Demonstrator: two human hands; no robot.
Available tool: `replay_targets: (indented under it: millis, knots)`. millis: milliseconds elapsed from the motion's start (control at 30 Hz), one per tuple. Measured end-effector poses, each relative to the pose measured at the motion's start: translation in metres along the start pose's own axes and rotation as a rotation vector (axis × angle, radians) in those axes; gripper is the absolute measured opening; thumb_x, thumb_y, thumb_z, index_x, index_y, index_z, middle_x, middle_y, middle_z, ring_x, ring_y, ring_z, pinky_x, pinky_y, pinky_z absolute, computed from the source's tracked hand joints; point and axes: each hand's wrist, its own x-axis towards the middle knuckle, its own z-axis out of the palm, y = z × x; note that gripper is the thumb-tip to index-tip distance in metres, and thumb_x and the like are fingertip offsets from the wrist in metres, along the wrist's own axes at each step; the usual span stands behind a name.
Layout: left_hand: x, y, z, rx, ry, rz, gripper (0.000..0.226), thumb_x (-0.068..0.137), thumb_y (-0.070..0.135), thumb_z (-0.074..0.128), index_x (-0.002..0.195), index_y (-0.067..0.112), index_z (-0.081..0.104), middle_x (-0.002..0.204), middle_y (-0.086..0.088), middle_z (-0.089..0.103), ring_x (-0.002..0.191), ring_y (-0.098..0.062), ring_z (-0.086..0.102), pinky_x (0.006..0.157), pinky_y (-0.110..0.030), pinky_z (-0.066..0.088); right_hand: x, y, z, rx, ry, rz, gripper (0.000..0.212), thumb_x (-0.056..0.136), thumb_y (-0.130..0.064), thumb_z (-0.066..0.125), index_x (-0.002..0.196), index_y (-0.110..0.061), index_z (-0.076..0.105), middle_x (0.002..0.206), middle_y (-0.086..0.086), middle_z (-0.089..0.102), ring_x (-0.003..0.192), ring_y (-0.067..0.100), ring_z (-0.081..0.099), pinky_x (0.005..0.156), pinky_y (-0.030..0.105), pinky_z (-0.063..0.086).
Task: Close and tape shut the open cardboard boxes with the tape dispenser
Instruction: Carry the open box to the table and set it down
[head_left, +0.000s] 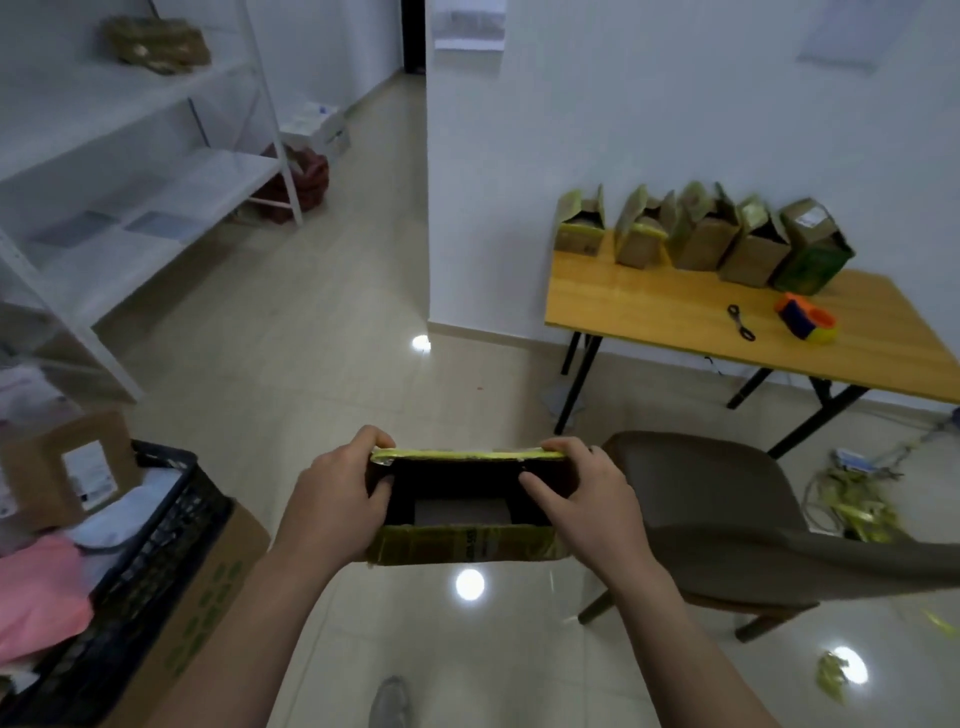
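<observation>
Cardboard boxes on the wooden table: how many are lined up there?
5, in a row along the wooden table's far edge: leftmost box, second box, middle box, fourth box, green-sided box at the right end. The row is blurred; a smaller one behind could be hidden.

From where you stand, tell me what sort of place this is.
Probably a small packing or storage room: open cardboard boxes lined up on a wooden table with a tape dispenser and scissors, white shelving along the wall, and a black crate of soft parcels.
</observation>
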Motion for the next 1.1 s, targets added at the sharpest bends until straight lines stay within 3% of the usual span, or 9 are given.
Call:
replay_targets:
  millis: [233,367,467,600,800,1000,1100]
  knots:
    - [0.11,-0.004,-0.011,-0.053,-0.075,0.123,0.025,0.098,0.019,0.066,0.114,0.035,0.055,0.091,0.013,0.062,0.074,-0.004,0.054,0.054,-0.01,0.034,0.062,-0.02,0.003,-0.002,0.074,0.099,0.04,0.09,-0.052,0.067,0.127,-0.041,0.056,0.105,-0.014,0.056,0.094,0.004,0.057,0.076,0.027,0.057]
    - [0.162,0.014,-0.003,-0.056,-0.127,0.186,0.026,0.097,0.018,0.066,0.112,0.037,0.056,0.089,0.015,0.061,0.077,-0.006,0.057,0.056,-0.013,0.036,0.097,-0.012,-0.006,-0.002,0.143,0.16,0.038,0.091,-0.049,0.069,0.126,-0.039,0.058,0.101,-0.014,0.056,0.088,0.0,0.056,0.064,0.014,0.042]
    - [0.204,0.031,0.004,-0.05,-0.135,0.222,0.027,0.096,0.017,0.066,0.113,0.037,0.056,0.091,0.015,0.062,0.082,-0.01,0.06,0.057,-0.013,0.037,0.135,-0.001,-0.013,0.021,0.176,0.168,0.037,0.091,-0.049,0.068,0.125,-0.039,0.059,0.101,-0.014,0.056,0.087,0.001,0.056,0.064,0.015,0.04]
    - [0.266,0.064,0.018,-0.037,-0.097,0.231,0.029,0.096,0.015,0.066,0.112,0.037,0.057,0.087,0.016,0.059,0.075,-0.004,0.054,0.055,-0.011,0.034,0.198,0.023,-0.027,0.055,0.209,0.166,0.035,0.092,-0.046,0.068,0.126,-0.039,0.059,0.101,-0.014,0.055,0.086,0.001,0.056,0.06,0.013,0.037]
    - [0.353,0.11,0.034,-0.052,-0.058,0.259,0.029,0.096,0.015,0.067,0.112,0.037,0.059,0.08,0.019,0.059,0.069,0.001,0.054,0.051,-0.01,0.033,0.29,0.054,-0.054,0.074,0.266,0.171,0.036,0.092,-0.047,0.067,0.126,-0.039,0.059,0.103,-0.013,0.057,0.084,0.006,0.057,0.067,0.024,0.046]
    - [0.433,0.134,0.057,-0.081,-0.053,0.278,0.026,0.095,0.016,0.066,0.111,0.036,0.061,0.078,0.023,0.055,0.071,-0.005,0.053,0.054,-0.018,0.036,0.366,0.073,-0.075,0.042,0.255,0.193,0.039,0.092,-0.049,0.066,0.129,-0.04,0.057,0.102,-0.013,0.055,0.076,0.01,0.058,0.065,0.027,0.046]
    - [0.475,0.145,0.073,-0.088,-0.073,0.308,0.025,0.096,0.017,0.065,0.11,0.036,0.06,0.081,0.015,0.061,0.074,-0.013,0.057,0.056,-0.023,0.037,0.403,0.084,-0.08,0.017,0.26,0.225,0.04,0.092,-0.05,0.066,0.129,-0.04,0.057,0.1,-0.012,0.054,0.077,0.012,0.059,0.07,0.032,0.051]
